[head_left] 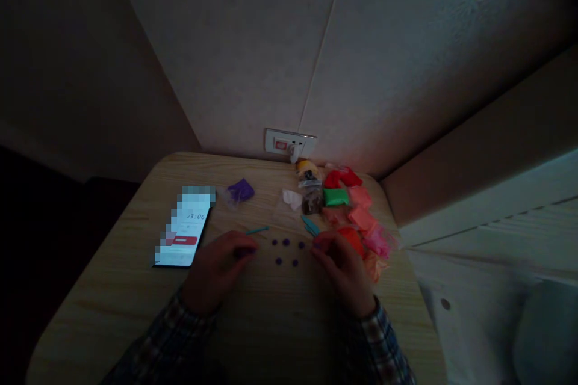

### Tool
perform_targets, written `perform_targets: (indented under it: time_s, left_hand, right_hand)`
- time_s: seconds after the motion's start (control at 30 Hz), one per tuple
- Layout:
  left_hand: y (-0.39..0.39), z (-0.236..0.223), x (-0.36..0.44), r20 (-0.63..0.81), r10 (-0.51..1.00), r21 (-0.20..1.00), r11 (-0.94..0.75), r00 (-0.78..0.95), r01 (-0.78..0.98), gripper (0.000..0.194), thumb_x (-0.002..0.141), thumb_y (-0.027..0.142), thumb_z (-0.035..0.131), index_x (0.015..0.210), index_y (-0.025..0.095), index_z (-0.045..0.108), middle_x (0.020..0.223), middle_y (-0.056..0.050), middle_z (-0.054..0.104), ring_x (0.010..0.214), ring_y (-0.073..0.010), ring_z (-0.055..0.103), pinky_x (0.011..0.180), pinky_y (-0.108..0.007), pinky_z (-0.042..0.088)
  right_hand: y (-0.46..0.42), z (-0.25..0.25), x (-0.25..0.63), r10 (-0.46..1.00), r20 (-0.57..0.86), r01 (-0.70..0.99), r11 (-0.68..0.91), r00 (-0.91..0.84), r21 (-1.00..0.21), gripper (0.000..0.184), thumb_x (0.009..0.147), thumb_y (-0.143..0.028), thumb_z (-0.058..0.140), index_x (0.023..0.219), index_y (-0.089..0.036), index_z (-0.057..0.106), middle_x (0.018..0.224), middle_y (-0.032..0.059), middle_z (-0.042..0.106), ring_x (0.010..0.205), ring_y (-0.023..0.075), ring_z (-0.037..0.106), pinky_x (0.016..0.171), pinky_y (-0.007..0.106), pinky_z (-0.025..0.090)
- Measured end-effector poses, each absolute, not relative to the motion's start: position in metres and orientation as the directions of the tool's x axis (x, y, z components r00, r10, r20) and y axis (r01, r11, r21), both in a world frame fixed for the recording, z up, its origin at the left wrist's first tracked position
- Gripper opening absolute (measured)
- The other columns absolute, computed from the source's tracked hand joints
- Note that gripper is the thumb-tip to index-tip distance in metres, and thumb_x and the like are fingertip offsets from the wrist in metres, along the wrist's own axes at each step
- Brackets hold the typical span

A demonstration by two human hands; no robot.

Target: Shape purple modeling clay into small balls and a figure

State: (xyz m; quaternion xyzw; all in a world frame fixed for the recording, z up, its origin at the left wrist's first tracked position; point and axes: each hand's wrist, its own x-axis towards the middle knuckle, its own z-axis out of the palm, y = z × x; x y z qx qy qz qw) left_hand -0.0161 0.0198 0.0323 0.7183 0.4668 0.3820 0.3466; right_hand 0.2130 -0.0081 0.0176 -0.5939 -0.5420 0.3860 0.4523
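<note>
Above the wooden table, my left hand [219, 267] is closed, with a lump of purple clay [246, 250] between thumb and fingers. On the other side my right hand [345, 271] is pinched; a small purple bit of clay [318, 245] seems to show at its fingertips, though the dim light blurs it. Several small purple clay dots [286, 242] lie apart on the tabletop between the two hands. A thin teal modelling tool [257, 230] rests just beyond my left fingers. Another teal tool [309, 225] lies beyond my right fingertips, partly hidden by the hand.
A lit phone [185, 231] lies left on the wooden table [121, 289]. Behind is a bag of purple clay [240, 190]. Bags of white clay [292, 199], green clay [336, 197] and red clay [343, 177] crowd the right. A wall socket [290, 142] sits behind the table.
</note>
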Motion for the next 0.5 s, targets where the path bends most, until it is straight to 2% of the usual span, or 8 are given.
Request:
perform_targets:
  time_s: [0.1,0.2,0.27,0.4,0.5]
  left_hand:
    - [0.016,0.028,-0.010,0.309,0.862,0.728,-0.487,0.402,0.483,0.015,0.077,0.016,0.056,0.090,0.020,0.063,0.085,-0.003,0.069,0.080,-0.0162,0.063,0.073,-0.026,0.049]
    - [0.012,0.023,-0.004,0.384,0.795,0.601,-0.601,0.470,0.526,0.010,0.077,0.018,0.056,0.085,0.018,0.062,0.077,-0.004,0.068,0.074,-0.0167,0.062,0.071,-0.028,0.049]
    - [0.010,0.021,0.000,0.394,0.765,0.540,-0.642,0.510,0.544,0.007,0.077,0.019,0.056,0.081,0.017,0.061,0.073,-0.004,0.066,0.071,-0.0166,0.060,0.069,-0.029,0.049]
    - [0.006,0.015,0.007,0.335,0.756,0.504,-0.648,0.563,0.570,0.008,0.078,0.016,0.052,0.084,0.016,0.058,0.078,-0.004,0.064,0.074,-0.0163,0.058,0.070,-0.029,0.049]
    - [0.004,0.011,0.009,0.331,0.760,0.476,-0.646,0.559,0.597,0.011,0.080,0.013,0.049,0.086,0.016,0.057,0.079,-0.005,0.063,0.075,-0.0162,0.058,0.069,-0.028,0.049]
  right_hand:
    - [-0.009,0.019,0.210,0.999,0.019,0.340,0.006,0.035,-0.940,0.013,0.082,-0.031,0.051,0.085,-0.020,0.058,0.069,0.0011,0.061,0.062,0.0142,0.058,0.057,0.025,0.048]
    - [-0.010,0.021,0.208,0.999,0.044,0.468,0.048,-0.020,-0.882,0.019,0.086,-0.030,0.044,0.079,-0.019,0.059,0.061,0.0005,0.059,0.056,0.0134,0.056,0.052,0.024,0.045]
    - [-0.012,0.020,0.207,0.997,0.074,0.516,0.082,-0.037,-0.853,0.013,0.083,-0.028,0.049,0.079,-0.019,0.058,0.067,0.0016,0.060,0.061,0.0142,0.057,0.055,0.024,0.046]
    - [-0.014,0.017,0.203,0.988,0.102,0.518,0.146,-0.113,-0.843,0.005,0.080,-0.020,0.052,0.084,-0.019,0.054,0.073,0.0017,0.059,0.064,0.0140,0.056,0.058,0.024,0.047]
    - [-0.014,0.017,0.198,0.968,0.144,0.567,0.236,-0.203,-0.789,0.010,0.080,-0.014,0.047,0.086,-0.020,0.054,0.077,0.0029,0.058,0.070,0.0154,0.056,0.062,0.026,0.047]
